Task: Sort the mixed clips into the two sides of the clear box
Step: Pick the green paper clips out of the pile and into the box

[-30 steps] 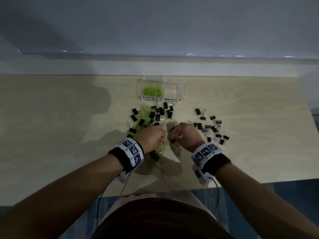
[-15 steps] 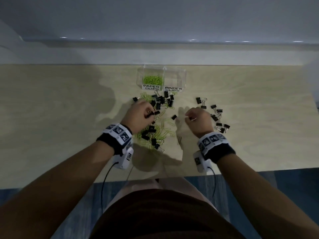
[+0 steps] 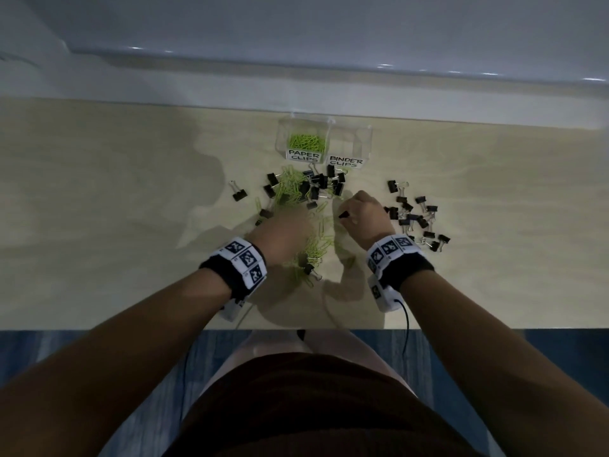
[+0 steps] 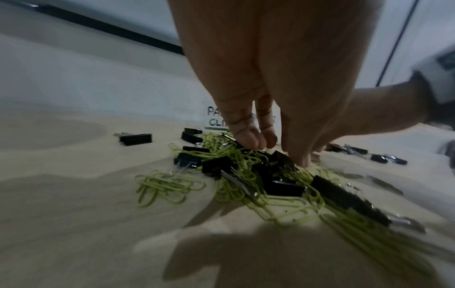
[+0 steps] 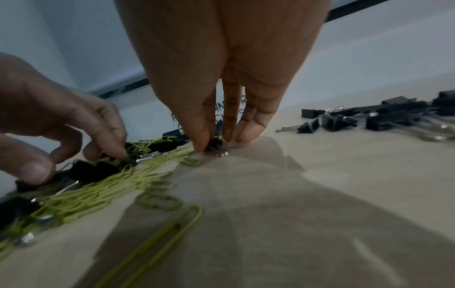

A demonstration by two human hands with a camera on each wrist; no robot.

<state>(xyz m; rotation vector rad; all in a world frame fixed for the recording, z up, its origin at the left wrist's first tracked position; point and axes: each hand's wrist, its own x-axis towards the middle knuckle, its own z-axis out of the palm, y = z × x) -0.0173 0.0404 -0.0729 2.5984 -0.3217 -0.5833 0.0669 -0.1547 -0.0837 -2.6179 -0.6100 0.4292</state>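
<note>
Fingertips of the left hand (image 3: 283,237) are hidden under its own back in the head view; the wrist views show them curled down into the mixed pile (image 4: 248,175) of green paper clips (image 5: 103,187) and black binder clips (image 4: 216,165), touching it, but whether they pinch one I cannot tell. The right hand (image 3: 364,219) pinches one small black binder clip (image 5: 214,144) against the table (image 3: 99,225); motion blur hides much of it. The clear box (image 3: 324,140) stands at 12 o'clock from the hands: its left side, labelled PAPER CLIPS, holds a green heap too tangled to count, and the contents of the BINDER CLIPS side are hard to see. At 3 o'clock lies a second group of about fifteen binder clips (image 3: 415,214). One single binder clip (image 3: 238,192) lies at 10 o'clock.
</note>
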